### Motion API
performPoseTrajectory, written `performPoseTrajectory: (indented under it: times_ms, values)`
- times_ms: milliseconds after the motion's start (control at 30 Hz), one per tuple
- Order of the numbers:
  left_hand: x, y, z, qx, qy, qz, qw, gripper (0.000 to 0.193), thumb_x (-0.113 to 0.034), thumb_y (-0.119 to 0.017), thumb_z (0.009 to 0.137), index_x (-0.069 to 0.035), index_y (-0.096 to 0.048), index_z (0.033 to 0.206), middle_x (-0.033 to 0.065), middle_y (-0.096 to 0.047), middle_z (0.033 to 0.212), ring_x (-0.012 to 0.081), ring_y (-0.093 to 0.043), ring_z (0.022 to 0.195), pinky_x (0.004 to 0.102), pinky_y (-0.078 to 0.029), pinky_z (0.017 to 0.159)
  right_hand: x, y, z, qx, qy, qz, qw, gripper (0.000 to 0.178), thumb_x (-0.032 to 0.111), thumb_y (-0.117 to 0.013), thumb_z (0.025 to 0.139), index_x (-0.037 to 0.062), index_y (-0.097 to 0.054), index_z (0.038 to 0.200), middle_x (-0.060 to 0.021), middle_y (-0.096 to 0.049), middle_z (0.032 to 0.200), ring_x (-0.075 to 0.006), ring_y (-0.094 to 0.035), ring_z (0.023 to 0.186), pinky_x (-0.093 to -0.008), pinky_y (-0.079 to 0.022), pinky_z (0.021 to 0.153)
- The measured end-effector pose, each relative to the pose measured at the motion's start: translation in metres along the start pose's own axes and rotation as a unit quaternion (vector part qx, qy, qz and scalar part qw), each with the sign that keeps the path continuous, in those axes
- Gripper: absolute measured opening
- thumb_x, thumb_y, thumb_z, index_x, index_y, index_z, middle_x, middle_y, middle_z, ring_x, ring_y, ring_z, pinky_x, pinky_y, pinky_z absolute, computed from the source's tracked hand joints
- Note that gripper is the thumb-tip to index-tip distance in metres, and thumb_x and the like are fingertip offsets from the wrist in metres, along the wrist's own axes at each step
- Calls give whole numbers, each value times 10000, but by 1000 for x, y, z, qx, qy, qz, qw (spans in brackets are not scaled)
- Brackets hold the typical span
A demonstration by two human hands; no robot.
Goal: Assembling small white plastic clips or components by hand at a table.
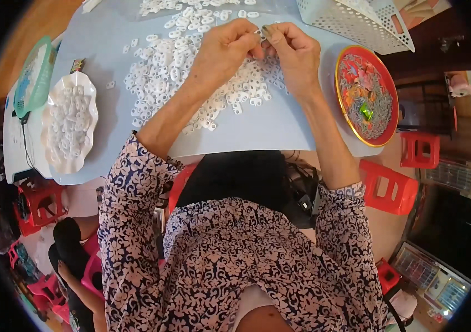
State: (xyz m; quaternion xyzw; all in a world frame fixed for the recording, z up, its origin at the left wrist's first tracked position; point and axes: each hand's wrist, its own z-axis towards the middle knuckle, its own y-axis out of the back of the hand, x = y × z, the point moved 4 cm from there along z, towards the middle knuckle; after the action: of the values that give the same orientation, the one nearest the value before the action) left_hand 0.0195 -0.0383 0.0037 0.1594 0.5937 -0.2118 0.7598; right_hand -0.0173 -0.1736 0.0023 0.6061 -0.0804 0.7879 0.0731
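Note:
My left hand [227,47] and my right hand [297,55] meet fingertip to fingertip over the far part of the table. The left thumb and fingers pinch a small white plastic piece, of which only a bit shows at the tips. Thumb against forefinger, my right hand is closed too; what it grips is too small and hidden to make out. Beneath and around both hands spreads a heap of small white plastic pieces [155,69] with holes in them. Nearest my right hand stands a red gold-rimmed bowl [339,105] of small grey pieces and coloured wrappers.
A wavy-edged white dish [92,91] of white pieces sits at the left of the pale blue table [119,105], beside a green basket [52,58]. A perforated grey-white basket [351,30] stands far right. Red stools [387,188] and another person's arm [83,285] are below table level.

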Motion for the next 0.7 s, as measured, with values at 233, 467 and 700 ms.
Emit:
performPoseTrajectory:
  times_ms: [233, 467, 700]
  values:
    - [2, 8, 8, 23, 25, 34, 999, 182, -144, -517, 895, -9, -624, 953, 39, -642, 752, 88, -560, 730, 236, -439, 700, 0, 0, 5, 13, 28, -25, 999, 139, 132, -634, 874, -5, -647, 863, -4, -620, 720, -52, -521, 626, -191, -427, 567]
    - [-9, 65, 23, -106, -27, 257, 960, 208, -164, -510, 869, -18, -629, 959, 15, -629, 766, 81, -519, 698, 248, -427, 640, -4, 10, 8, -47, -19, 64, 997, 151, 136, -640, 870, -13, -637, 893, -54, -658, 773, -82, -586, 663, -205, -491, 628]
    - [-3, 67, 33, -123, -181, 471, 854, 148, -65, -510, 799, -4, -637, 754, 187, -610, 676, 270, -575, 573, 380, -443, 574, -3, 8, 8, -23, -11, 24, 999, 155, 125, -647, 856, -20, -655, 912, -54, -653, 766, -73, -562, 643, -200, -473, 612]
